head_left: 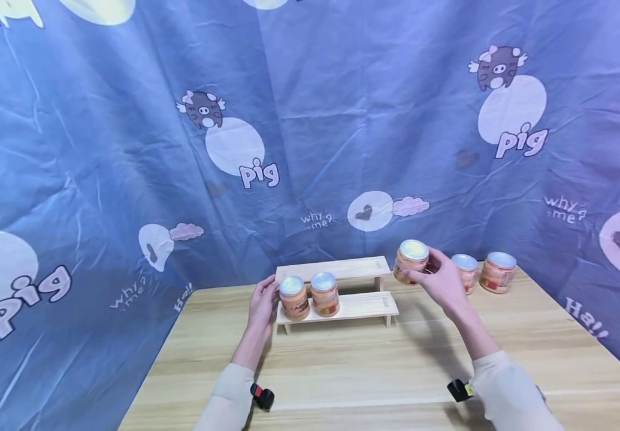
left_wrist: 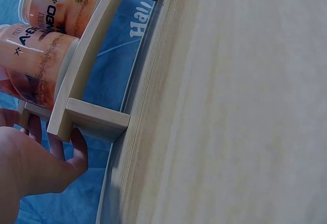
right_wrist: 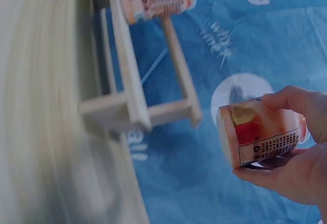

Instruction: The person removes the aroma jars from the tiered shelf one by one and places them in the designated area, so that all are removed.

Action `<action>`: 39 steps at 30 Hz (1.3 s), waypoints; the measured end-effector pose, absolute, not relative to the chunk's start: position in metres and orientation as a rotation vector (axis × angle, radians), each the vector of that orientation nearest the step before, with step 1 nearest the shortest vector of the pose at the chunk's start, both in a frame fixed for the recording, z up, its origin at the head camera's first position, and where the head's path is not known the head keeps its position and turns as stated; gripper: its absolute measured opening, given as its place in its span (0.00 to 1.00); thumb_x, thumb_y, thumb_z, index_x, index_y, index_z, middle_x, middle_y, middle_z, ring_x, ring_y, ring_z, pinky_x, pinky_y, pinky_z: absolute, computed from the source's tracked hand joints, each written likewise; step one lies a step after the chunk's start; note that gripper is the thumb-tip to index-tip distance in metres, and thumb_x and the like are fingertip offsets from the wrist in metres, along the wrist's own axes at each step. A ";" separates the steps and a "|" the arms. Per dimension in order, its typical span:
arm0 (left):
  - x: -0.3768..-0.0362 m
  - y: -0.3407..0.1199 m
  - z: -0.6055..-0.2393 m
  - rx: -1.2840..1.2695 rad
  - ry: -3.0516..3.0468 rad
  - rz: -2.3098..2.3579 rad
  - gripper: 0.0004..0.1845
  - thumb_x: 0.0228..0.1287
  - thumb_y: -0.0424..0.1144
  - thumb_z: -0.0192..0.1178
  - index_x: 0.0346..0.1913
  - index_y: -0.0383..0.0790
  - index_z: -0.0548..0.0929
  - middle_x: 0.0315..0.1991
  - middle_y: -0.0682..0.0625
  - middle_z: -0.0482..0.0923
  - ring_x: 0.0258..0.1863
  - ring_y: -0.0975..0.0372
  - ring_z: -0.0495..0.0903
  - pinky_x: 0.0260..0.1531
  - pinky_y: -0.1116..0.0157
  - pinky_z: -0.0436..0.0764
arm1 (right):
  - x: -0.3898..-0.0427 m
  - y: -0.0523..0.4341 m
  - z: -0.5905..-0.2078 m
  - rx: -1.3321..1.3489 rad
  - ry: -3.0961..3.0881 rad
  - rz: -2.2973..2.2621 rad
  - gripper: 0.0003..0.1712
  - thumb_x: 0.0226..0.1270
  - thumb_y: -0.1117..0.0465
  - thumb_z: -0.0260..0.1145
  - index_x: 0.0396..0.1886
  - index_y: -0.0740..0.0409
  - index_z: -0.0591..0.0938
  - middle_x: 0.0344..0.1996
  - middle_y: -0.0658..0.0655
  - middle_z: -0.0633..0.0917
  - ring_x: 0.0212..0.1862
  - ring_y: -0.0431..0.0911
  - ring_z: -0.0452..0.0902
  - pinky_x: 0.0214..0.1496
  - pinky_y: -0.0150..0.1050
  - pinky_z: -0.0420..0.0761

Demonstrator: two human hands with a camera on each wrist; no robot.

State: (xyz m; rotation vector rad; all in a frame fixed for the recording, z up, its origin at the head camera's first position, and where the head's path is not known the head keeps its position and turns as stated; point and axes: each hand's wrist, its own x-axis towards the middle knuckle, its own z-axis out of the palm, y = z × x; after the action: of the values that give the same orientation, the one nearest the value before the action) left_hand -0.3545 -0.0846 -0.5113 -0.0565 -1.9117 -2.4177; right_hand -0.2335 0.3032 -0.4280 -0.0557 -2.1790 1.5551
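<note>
Head camera footage showed a blue cartoon-print cloth backdrop, marked with pigs and the words "pig" and "why me?", hanging behind and around a light wooden table. On the table, toward its far edge, stood a two-step wooden shelf, its lower step in front and its higher step behind. Two silver-lidded jars with orange labels stood side by side on the left part of the lower step, touching or nearly touching each other. Two more matching jars stood on the table to the right of the shelf, partly behind the right hand.

The left hand rested against the left end of the shelf; the left wrist view showed its fingertips curled around the end piece there, gripping it, just below the nearest jar. The right hand held a fifth jar in the air just beside the right end of the upper step, clear of the wood and roughly upright in the head view. The right wrist view showed the thumb and fingers wrapped around that jar's far end, with its barcode label facing the camera and the shelf's right end off to the left, apart from it. Cream sleeves covered both forearms.
</note>
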 end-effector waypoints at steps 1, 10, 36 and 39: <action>-0.355 -0.085 -0.511 -0.052 -1.912 -2.421 0.23 0.74 0.43 0.61 0.67 0.40 0.75 0.52 0.49 0.83 0.47 0.59 0.83 0.46 0.58 0.75 | -0.235 0.307 -0.431 -0.074 -2.184 1.545 0.47 0.60 0.64 0.77 0.74 0.71 0.64 0.61 0.73 0.77 0.61 0.61 0.74 0.47 0.23 0.75; -0.356 -0.087 -0.511 -0.076 -1.924 -2.437 0.24 0.77 0.42 0.58 0.70 0.37 0.71 0.50 0.53 0.83 0.48 0.61 0.82 0.41 0.60 0.74 | -0.246 0.337 -0.458 -0.222 -2.153 1.510 0.46 0.62 0.64 0.76 0.75 0.72 0.63 0.63 0.73 0.76 0.62 0.60 0.73 0.48 0.21 0.72; -0.355 -0.086 -0.511 -0.055 -1.906 -2.420 0.21 0.74 0.43 0.61 0.66 0.42 0.75 0.51 0.51 0.83 0.46 0.61 0.83 0.32 0.65 0.70 | -0.256 0.360 -0.506 -0.400 -2.277 1.370 0.38 0.53 0.69 0.79 0.61 0.80 0.74 0.51 0.78 0.80 0.52 0.61 0.77 0.46 0.35 0.74; -0.355 -0.087 -0.512 -0.061 -1.912 -2.408 0.22 0.75 0.43 0.60 0.66 0.41 0.75 0.51 0.51 0.83 0.46 0.61 0.83 0.33 0.65 0.71 | -0.256 0.361 -0.506 -0.387 -2.288 1.374 0.40 0.54 0.70 0.78 0.64 0.80 0.71 0.53 0.80 0.79 0.54 0.64 0.75 0.52 0.44 0.74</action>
State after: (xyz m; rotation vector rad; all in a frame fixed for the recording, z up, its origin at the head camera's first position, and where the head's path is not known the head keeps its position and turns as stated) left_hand -0.3552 -0.0865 -0.5118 -0.0608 -1.9120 -2.4081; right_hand -0.2559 0.3607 -0.5058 -0.3874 -2.2877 1.3737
